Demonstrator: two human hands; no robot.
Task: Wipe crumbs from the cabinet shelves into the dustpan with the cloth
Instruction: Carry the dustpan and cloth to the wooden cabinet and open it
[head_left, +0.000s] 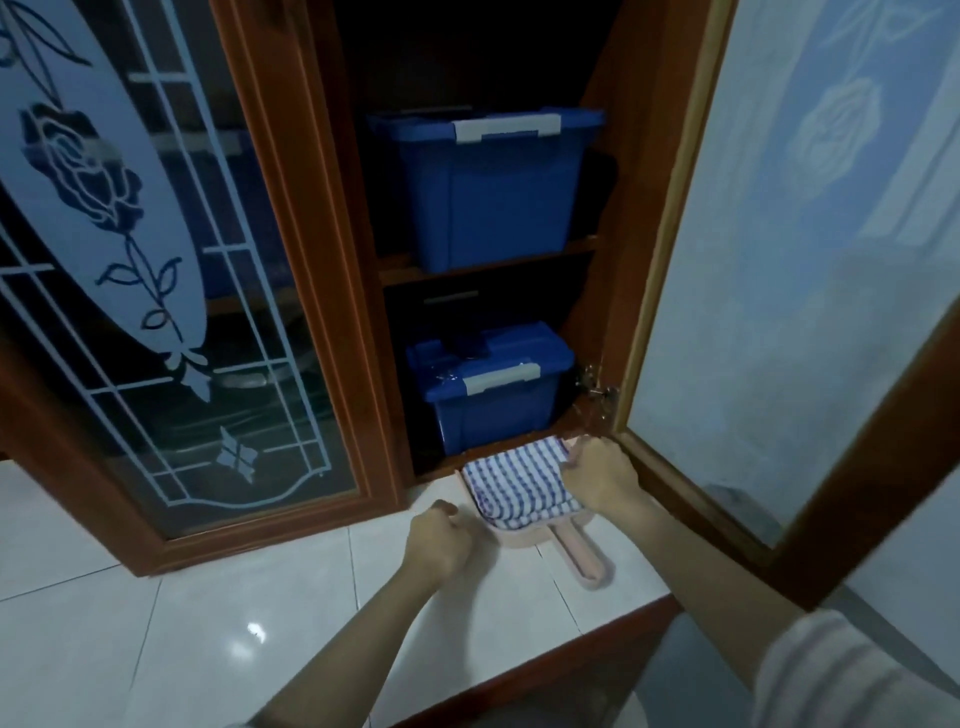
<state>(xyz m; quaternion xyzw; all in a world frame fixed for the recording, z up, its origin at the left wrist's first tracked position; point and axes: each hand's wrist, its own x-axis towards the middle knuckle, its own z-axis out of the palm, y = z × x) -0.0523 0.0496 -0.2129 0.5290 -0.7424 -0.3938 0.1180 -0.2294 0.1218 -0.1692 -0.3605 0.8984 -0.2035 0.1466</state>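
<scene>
Seemingly midway: the right hand (597, 475) grips the checked cloth (519, 483) at the bottom shelf (436, 464) over the pink dustpan (524, 538); the left hand (439, 540) is clenched, empty; the upper shelf (397, 273) probably remains.
</scene>
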